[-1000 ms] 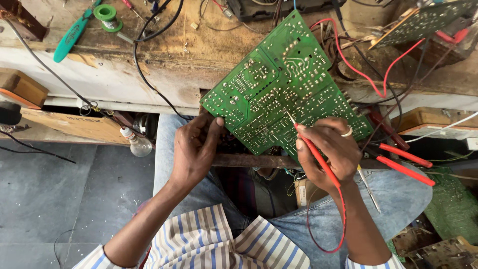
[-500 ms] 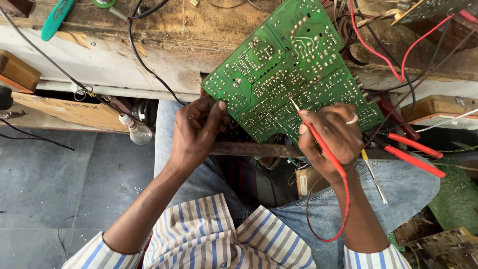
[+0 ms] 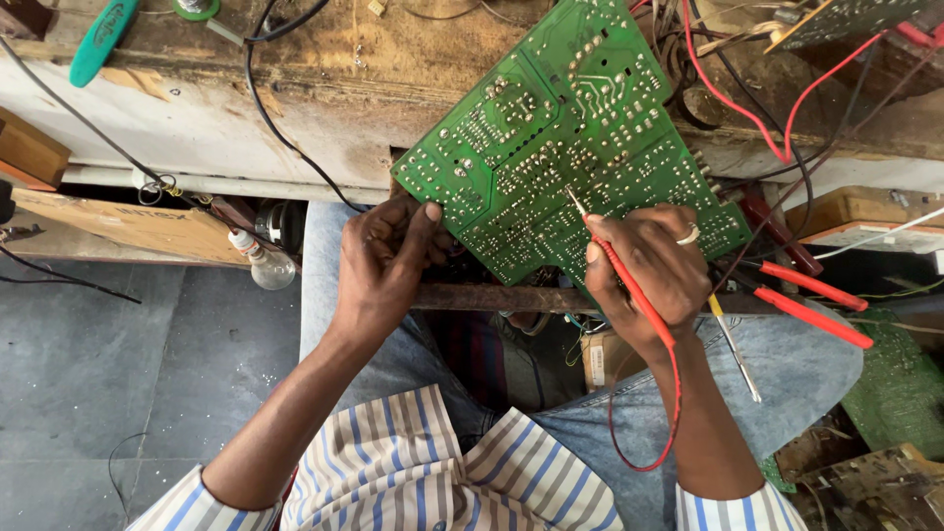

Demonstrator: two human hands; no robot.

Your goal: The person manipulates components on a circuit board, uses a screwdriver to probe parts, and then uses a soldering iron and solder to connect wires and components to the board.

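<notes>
Gripping a green circuit board (image 3: 570, 147) by its lower left edge, the person's left hand (image 3: 388, 265) has its thumb pressed on the solder side and its fingers curled behind. The board is tilted, its upper part lying over the near edge of a worn wooden surface (image 3: 354, 69) and its lower part hanging out above the person's lap, solder side up. The right hand (image 3: 654, 270) pinches a red test probe (image 3: 615, 261) pen-fashion between thumb and fingers, the fine metal tip touching the solder points near the middle of the board. A ring (image 3: 688, 234) shows on one finger of that hand. A red lead (image 3: 669, 413) runs from the probe past the wrist and loops over blue jeans (image 3: 806, 364). A rusty metal bar (image 3: 492, 297) crosses just under the board's lower edge, between the two hands. Just right of the right hand lie red-handled pliers (image 3: 811, 300), with a thin screwdriver (image 3: 733, 344) resting on the jeans below them. At the surface's far left corner sits a teal-handled tool (image 3: 103, 39), and black cables (image 3: 285, 128) trail off the near edge. Red wires (image 3: 747, 108) tangle over the surface's right end. A small glass bulb (image 3: 265, 264) hangs below the left part of the edge, above the grey floor (image 3: 98, 393). Striped shirt sleeves (image 3: 423, 472) fill the bottom of the view.
</notes>
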